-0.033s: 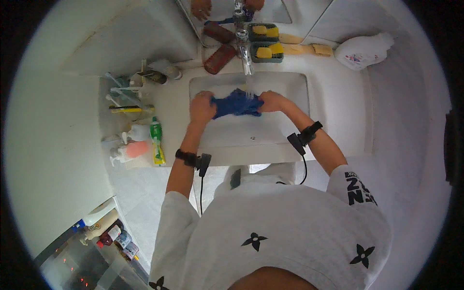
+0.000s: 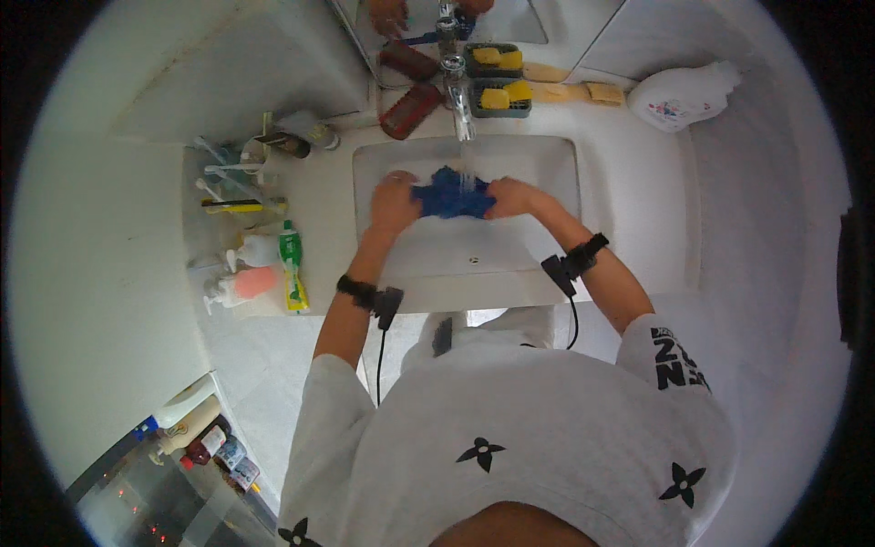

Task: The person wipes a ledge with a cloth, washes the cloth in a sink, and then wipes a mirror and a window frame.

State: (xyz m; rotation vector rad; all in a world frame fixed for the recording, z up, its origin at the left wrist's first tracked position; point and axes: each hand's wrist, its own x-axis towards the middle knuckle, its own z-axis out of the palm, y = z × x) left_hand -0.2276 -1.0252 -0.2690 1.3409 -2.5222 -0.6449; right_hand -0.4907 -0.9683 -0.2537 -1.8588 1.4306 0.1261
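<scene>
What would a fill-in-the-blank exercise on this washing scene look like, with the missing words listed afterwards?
1. The left hand and right hand grip a cloth coloured ____.
2. From the faucet, a stream of ____ falls onto the cloth.
3. A green-and-yellow tube lies to the ____ of the sink.

Missing words: blue; water; left.

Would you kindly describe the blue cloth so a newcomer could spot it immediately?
Start at the white sink, then its chrome tap. Under the running water, the left hand and right hand grip a crumpled cloth; deep blue sets it apart from the white sink.
</scene>
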